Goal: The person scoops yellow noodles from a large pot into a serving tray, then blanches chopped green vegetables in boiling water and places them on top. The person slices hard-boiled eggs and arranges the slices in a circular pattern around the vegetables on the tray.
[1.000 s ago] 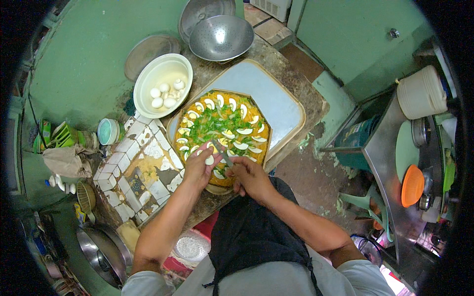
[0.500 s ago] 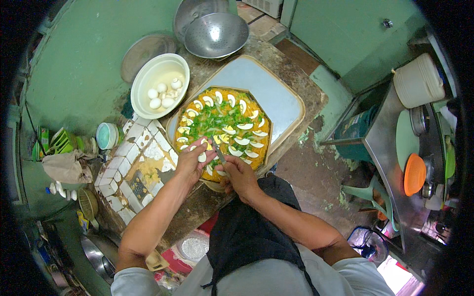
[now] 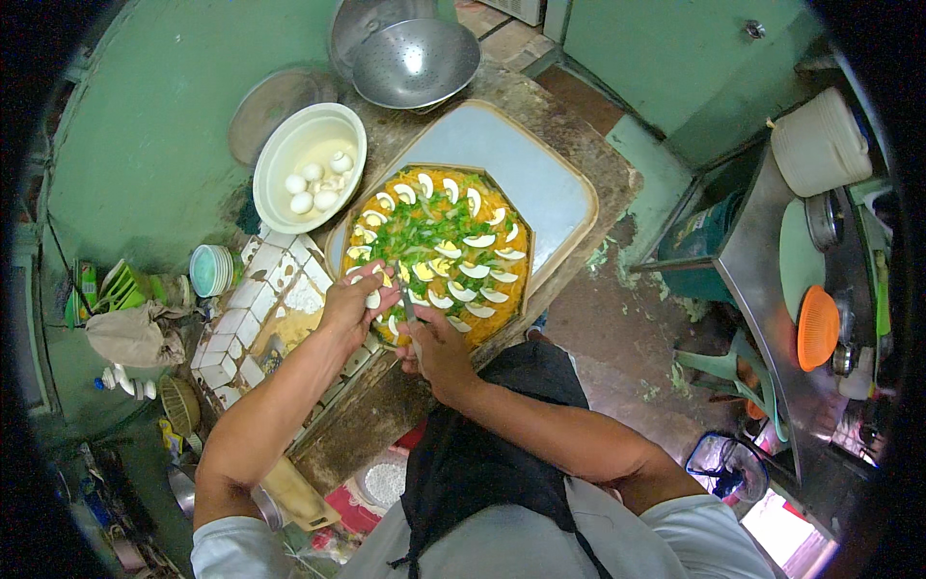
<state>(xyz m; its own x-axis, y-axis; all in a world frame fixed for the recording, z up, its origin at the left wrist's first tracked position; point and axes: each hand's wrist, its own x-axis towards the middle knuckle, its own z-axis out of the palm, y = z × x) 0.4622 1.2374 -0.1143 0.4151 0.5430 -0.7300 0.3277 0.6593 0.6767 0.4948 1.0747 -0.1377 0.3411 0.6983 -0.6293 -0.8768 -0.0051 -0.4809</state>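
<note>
My left hand (image 3: 349, 307) is closed around pieces of boiled egg (image 3: 373, 300), over the near-left edge of an octagonal tray of orange noodles. My right hand (image 3: 439, 355) grips a small knife (image 3: 406, 304), its blade pointing away from me beside the left fingertips. Chopped greens (image 3: 400, 230) cover the middle of the noodles, with egg wedges (image 3: 478, 241) set around them in rings. Behind and to the left, a white bowl (image 3: 262, 181) holds several peeled whole eggs (image 3: 312, 172) in cloudy liquid.
Under the noodle tray lies a pale blue board (image 3: 555, 198) with a tan edge, on a worn counter. A metal colander (image 3: 415, 66) stands at the back. White tiles (image 3: 224, 333) and stacked tubs (image 3: 210, 270) are at left. A steel table with an orange basket (image 3: 818, 328) stands right.
Both hands have shifted slightly left and nearer me, still holding the egg pieces and the knife. Another egg wedge or two now seems to lie on the noodles near the knife.
</note>
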